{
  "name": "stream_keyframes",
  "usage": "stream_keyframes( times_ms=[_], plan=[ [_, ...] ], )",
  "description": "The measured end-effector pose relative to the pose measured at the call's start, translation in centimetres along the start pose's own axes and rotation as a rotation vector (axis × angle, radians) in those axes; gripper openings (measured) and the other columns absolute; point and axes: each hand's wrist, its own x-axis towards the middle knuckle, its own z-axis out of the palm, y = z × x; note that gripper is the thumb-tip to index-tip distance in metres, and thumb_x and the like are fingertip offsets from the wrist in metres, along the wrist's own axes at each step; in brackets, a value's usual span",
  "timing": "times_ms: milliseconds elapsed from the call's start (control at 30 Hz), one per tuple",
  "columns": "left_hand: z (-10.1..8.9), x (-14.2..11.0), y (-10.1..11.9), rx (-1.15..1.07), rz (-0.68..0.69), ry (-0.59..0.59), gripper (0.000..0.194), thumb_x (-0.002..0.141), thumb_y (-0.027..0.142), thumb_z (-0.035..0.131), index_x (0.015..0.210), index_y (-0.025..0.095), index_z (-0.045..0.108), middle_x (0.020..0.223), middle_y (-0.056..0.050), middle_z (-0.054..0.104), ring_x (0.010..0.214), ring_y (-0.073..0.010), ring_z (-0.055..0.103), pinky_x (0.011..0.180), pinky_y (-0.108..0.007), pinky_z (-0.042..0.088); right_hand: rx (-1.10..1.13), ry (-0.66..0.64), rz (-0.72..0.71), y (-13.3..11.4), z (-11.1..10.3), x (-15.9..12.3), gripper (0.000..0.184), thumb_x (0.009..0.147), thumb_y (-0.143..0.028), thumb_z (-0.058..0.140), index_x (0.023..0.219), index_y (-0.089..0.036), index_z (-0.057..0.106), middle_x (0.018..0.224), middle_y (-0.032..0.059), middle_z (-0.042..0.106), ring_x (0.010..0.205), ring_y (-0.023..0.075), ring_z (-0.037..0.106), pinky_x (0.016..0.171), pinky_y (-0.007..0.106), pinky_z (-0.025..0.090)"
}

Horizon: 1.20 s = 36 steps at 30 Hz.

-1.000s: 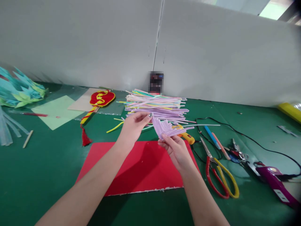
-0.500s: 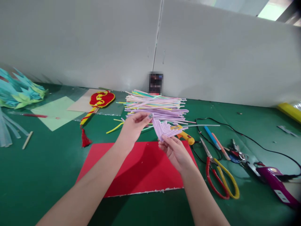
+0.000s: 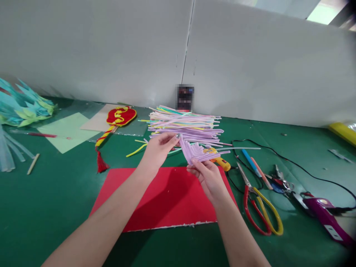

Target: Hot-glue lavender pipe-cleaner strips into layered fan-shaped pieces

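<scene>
Between my two hands is a fan-shaped piece of folded lilac pipe cleaners (image 3: 195, 151), raised above the red sheet (image 3: 164, 196). My left hand (image 3: 162, 146) pinches its upper left corner between thumb and fingers. At the lower edge, my right hand (image 3: 204, 176) grips the piece, thumb on top and fingers curled beneath. Strands of differing length stick out to the right. Just behind lies a pile of loose pipe cleaners (image 3: 185, 128) in lilac, pink, white and yellow. Part of a yellow glue gun (image 3: 221, 162) shows behind my right hand.
Scissors with red and yellow handles (image 3: 260, 202), a blue marker (image 3: 250, 161), keys (image 3: 282, 181) and a purple corded tool (image 3: 325, 215) lie right. Leftward are a red-and-yellow fan ornament (image 3: 121, 116), pale green paper (image 3: 69, 129) and a blue-green bundle (image 3: 26, 105). A grey partition (image 3: 111, 48) stands behind.
One lilac strand now reaches farther right out of the piece. Both hands keep their grip in nearly the same place; the whole view has shifted slightly.
</scene>
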Motion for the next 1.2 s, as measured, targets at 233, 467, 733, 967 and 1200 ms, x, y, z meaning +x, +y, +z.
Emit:
stream_keyframes(
  times_ms=[233,467,733,967,1200],
  plan=[
    [-0.08,0.3,-0.52,0.005,0.016,0.059,0.022,0.066,0.035,0.068,0.079,0.017,0.065,0.073,-0.001,0.065,0.072,-0.0159,0.06,0.067,-0.028,0.048,-0.067,0.012,-0.075,0.4,-0.13,0.14,0.021,0.063,-0.03,0.074,0.075,-0.014,0.067,0.068,0.0014,0.067,0.063,0.0139,0.064,0.066,0.029,0.055],
    [-0.04,0.2,-0.61,-0.054,0.007,0.035,0.028,0.063,0.035,0.071,0.082,0.016,0.064,0.079,-0.002,0.065,0.079,-0.0165,0.06,0.071,-0.028,0.049,-0.077,-0.001,-0.065,-0.14,0.21,-0.23,0.022,0.062,-0.03,0.074,0.076,-0.014,0.067,0.068,0.0011,0.066,0.063,0.0132,0.063,0.068,0.03,0.056],
    [-0.05,0.21,-0.75,-0.111,-0.027,0.031,0.027,0.063,0.034,0.072,0.084,0.018,0.064,0.08,0.0,0.064,0.078,-0.0147,0.059,0.07,-0.026,0.048,-0.05,-0.015,-0.045,0.11,0.12,-0.1,0.018,0.064,-0.028,0.073,0.074,-0.014,0.067,0.067,-0.0002,0.066,0.062,0.0119,0.063,0.066,0.027,0.055],
    [-0.15,0.12,-0.52,-0.077,-0.031,0.012,0.028,0.071,0.041,0.064,0.085,0.017,0.065,0.083,-0.003,0.065,0.077,-0.0156,0.06,0.069,-0.026,0.048,-0.034,-0.017,-0.039,0.24,0.09,-0.05,0.019,0.064,-0.028,0.074,0.076,-0.014,0.067,0.067,-0.0004,0.066,0.061,0.0107,0.063,0.063,0.024,0.055],
    [-0.14,0.15,-0.47,-0.096,-0.024,0.004,0.028,0.069,0.042,0.066,0.08,0.016,0.065,0.081,-0.003,0.064,0.078,-0.0158,0.059,0.069,-0.026,0.048,-0.042,-0.016,-0.042,0.15,0.07,-0.15,0.02,0.063,-0.029,0.074,0.075,-0.014,0.067,0.067,0.0,0.066,0.062,0.0117,0.063,0.065,0.027,0.056]
  ],
)
